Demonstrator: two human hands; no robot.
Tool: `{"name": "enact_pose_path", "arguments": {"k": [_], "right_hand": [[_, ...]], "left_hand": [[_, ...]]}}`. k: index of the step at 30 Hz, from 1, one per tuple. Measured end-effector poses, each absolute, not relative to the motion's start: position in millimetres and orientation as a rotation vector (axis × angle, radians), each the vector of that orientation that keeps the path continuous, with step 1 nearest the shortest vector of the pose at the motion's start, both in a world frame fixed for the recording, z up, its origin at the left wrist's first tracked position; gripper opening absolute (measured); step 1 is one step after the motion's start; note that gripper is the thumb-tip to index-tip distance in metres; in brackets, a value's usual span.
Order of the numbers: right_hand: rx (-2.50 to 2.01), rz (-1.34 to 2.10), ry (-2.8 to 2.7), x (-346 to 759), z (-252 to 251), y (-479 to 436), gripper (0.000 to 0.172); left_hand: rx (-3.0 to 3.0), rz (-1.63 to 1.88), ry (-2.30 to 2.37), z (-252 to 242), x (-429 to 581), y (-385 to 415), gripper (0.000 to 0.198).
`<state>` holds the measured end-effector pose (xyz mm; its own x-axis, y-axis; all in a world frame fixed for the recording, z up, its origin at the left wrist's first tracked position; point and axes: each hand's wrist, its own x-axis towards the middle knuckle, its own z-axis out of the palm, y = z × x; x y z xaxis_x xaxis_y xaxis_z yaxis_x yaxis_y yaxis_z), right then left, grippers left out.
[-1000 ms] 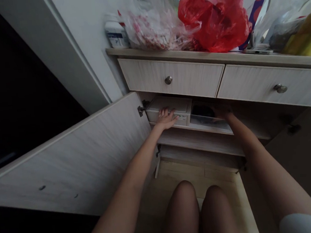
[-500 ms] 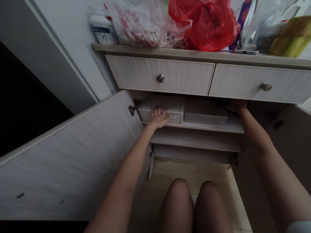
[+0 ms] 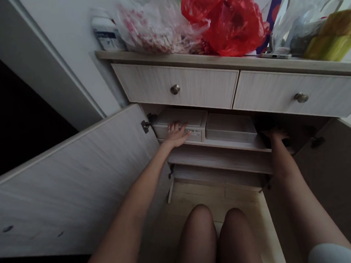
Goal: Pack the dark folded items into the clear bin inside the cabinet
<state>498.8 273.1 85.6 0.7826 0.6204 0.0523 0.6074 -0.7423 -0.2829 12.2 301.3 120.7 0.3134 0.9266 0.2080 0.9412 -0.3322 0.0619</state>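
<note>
In the head view, my left hand [image 3: 177,135] rests with spread fingers on the front edge of a pale plastic drawer box [image 3: 180,117], which sits on the cabinet's top shelf. Beside that box is a lower translucent grey box [image 3: 230,129]. At the right end of the same shelf, my right hand [image 3: 275,134] is closed over a dark object [image 3: 264,128]. Its kind cannot be made out in the shadow, and part of it is hidden by the hand.
The left cabinet door [image 3: 85,187] and right door [image 3: 333,175] stand swung outward. Above are two closed drawers with round knobs [image 3: 175,89]. On the countertop [image 3: 157,58] are a white bottle [image 3: 107,33], a red plastic bag [image 3: 227,20], a clear bag [image 3: 152,28] and a yellow packet [image 3: 332,36].
My right hand has come down and slightly outward, and the dark object now shows under it at the shelf's right end. My left hand stays on the drawer box. The view has shifted slightly.
</note>
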Motion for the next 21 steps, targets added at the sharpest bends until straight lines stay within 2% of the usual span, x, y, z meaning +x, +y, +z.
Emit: {"name": "enact_pose_path", "arguments": {"k": [3, 7, 9, 13, 16, 18, 21], "right_hand": [[-2.609, -0.021, -0.857, 492.3, 89.8, 272.3, 0.088], [-2.220, -0.178, -1.180, 479.6, 92.0, 241.5, 0.050], [-1.902, -0.176, -1.349, 469.5, 86.8, 206.7, 0.040], [-1.429, -0.167, -1.441, 438.2, 53.8, 95.0, 0.033], [-1.430, -0.113, -1.336, 411.2, 11.1, -8.3, 0.031], [-1.526, -0.111, -1.175, 397.3, -19.0, -73.4, 0.033], [-1.673, -0.137, -0.920, 391.0, -51.9, -149.9, 0.035]], "left_hand": [[-2.483, -0.295, -1.787, 121.8, 13.0, 300.4, 0.066], [-2.497, -0.280, -1.805, 125.9, 14.2, 298.3, 0.067], [-2.512, -0.268, -1.830, 128.6, 15.1, 298.5, 0.067], [-2.543, -0.277, -1.899, 133.5, 16.7, 303.6, 0.066], [-2.575, -0.333, -1.963, 136.7, 17.9, 306.9, 0.066], [-2.559, -0.497, -1.913, 138.4, 19.9, 304.1, 0.068], [-2.443, -0.980, -1.675, 136.9, 26.5, 281.8, 0.069]]}}
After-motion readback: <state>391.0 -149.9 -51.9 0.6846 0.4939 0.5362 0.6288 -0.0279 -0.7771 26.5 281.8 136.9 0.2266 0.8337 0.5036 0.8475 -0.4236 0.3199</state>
